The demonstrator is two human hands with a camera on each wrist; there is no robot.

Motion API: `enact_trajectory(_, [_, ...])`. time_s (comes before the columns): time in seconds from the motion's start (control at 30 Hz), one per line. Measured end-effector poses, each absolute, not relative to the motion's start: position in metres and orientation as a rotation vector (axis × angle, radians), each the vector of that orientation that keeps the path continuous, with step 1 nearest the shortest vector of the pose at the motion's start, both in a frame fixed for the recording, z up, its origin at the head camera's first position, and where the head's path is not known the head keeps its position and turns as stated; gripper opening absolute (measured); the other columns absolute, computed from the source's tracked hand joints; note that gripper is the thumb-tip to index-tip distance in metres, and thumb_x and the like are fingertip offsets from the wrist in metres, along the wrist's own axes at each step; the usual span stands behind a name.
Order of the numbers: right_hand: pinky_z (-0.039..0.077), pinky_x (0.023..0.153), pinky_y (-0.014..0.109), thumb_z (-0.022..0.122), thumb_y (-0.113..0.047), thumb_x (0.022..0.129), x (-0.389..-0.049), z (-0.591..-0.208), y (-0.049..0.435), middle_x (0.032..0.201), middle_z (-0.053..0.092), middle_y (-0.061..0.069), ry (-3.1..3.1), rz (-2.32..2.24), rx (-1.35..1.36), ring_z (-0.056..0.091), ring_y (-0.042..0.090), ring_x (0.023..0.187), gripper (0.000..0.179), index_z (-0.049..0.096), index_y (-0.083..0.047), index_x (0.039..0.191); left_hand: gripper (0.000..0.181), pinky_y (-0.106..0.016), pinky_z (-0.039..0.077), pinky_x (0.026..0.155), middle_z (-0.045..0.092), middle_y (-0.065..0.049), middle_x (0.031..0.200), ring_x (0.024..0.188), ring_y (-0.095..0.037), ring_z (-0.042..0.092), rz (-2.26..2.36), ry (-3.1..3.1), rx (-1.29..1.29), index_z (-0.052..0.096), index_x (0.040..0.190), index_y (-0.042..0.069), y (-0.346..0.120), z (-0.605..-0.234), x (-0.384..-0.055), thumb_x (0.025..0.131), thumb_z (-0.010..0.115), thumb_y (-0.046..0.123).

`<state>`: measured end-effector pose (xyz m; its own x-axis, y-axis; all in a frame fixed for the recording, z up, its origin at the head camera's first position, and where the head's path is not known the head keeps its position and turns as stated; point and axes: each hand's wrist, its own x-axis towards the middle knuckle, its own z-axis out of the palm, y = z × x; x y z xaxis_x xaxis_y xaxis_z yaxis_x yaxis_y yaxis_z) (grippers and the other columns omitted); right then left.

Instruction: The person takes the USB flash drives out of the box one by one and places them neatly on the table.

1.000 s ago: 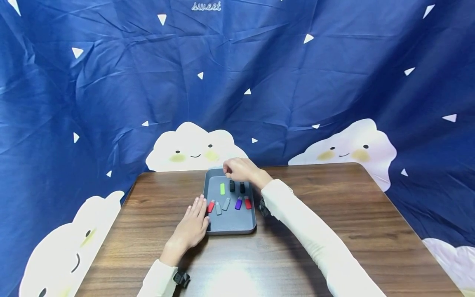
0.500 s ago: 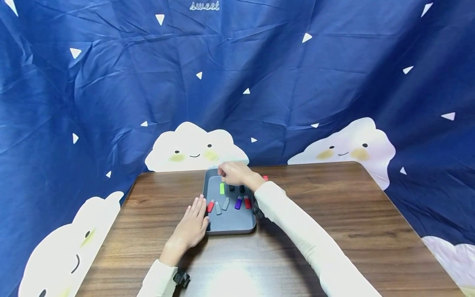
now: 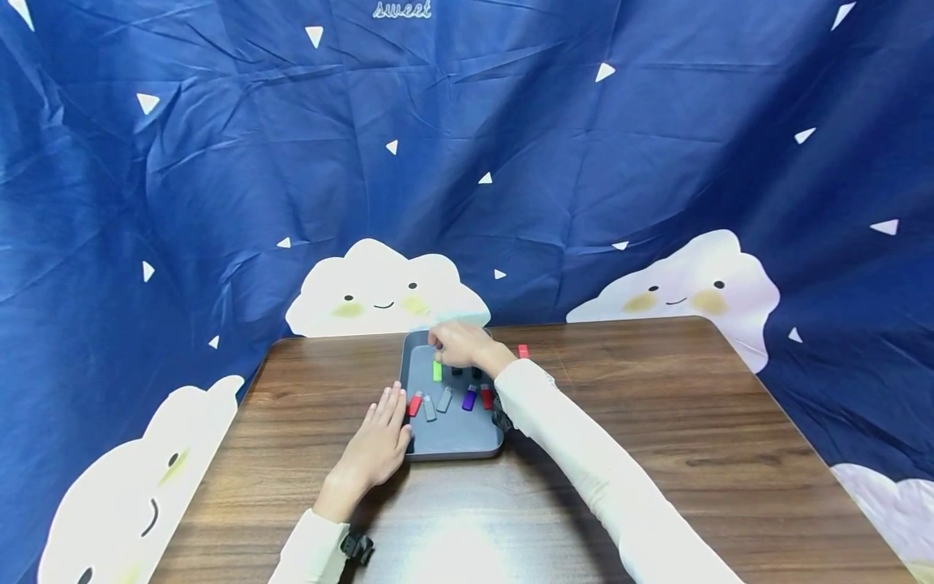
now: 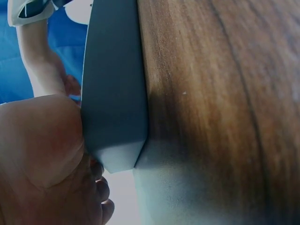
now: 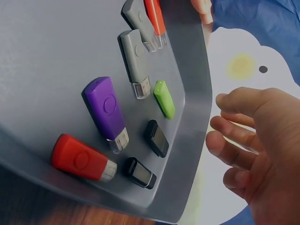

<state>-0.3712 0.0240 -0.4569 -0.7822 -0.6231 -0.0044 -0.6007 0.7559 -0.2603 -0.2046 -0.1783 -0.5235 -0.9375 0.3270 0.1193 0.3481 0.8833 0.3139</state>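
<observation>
My left hand (image 3: 375, 442) lies with straight fingers along the left rim of a grey tray (image 3: 460, 442). Over the tray's far end hovers my right hand (image 3: 461, 344), its fingers loosely bent and holding nothing in the right wrist view. Nearest to it is a lime-green USB stick (image 5: 164, 99). Two black USB sticks (image 5: 157, 138) lie beside that one, partly hidden by the hand in the head view. A purple USB stick (image 5: 104, 107), a red USB stick (image 5: 80, 158), two grey USB sticks (image 5: 135, 56) and another red stick (image 5: 155, 18) form a nearer row.
The tray stands on a brown wooden table (image 3: 657, 438). A small red object (image 3: 523, 351) lies on the table right of the tray's far end, partly behind the right arm. A blue cloth (image 3: 540, 178) with white clouds hangs behind the table.
My right hand has moved a little left and nearer, toward the green stick. The red object beyond the right arm has come into view. The left hand stays put.
</observation>
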Motion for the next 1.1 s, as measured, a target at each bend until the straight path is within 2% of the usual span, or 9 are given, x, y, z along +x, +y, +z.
enact_trajectory(0.27, [0.058,0.104,0.041,0.074,-0.029,0.101,-0.372,-0.465,0.022,0.132,0.072,0.004,2.876,-0.319,-0.949,0.069,0.022,0.120,0.037,0.070,-0.012,0.133,0.060,-0.060,0.025,0.132,0.023,-0.026,0.175,0.163,-0.043,0.023,-0.455,-3.050,-0.506,0.031,0.163,-0.010,-0.177,-0.520,-0.206,0.113,0.045,0.021])
enact_trajectory(0.6, [0.056,0.107,0.044,0.073,-0.035,0.101,-0.374,-0.478,0.023,0.138,0.068,0.004,2.840,-0.325,-0.880,0.067,0.023,0.126,0.047,0.068,-0.013,0.142,0.061,-0.064,0.027,0.130,0.026,-0.029,0.173,0.161,-0.048,0.026,-0.542,-2.992,-0.558,0.032,0.161,-0.013,-0.181,-0.525,-0.204,0.110,0.045,0.018])
enact_trajectory(0.83, [0.056,0.108,0.045,0.074,-0.038,0.100,-0.372,-0.484,0.021,0.141,0.065,0.005,2.836,-0.311,-0.866,0.068,0.025,0.125,0.054,0.064,-0.015,0.147,0.061,-0.065,0.028,0.129,0.027,-0.029,0.173,0.160,-0.048,0.028,-0.536,-2.983,-0.543,0.032,0.161,-0.013,-0.180,-0.528,-0.206,0.109,0.047,0.017])
enact_trajectory(1.1, [0.056,0.105,0.044,0.075,-0.042,0.098,-0.369,-0.490,0.021,0.149,0.061,0.005,2.829,-0.295,-0.847,0.066,0.024,0.117,0.062,0.059,-0.016,0.152,0.061,-0.066,0.027,0.129,0.026,-0.028,0.173,0.161,-0.048,0.026,-0.561,-2.987,-0.543,0.032,0.161,-0.012,-0.180,-0.525,-0.203,0.110,0.046,0.017])
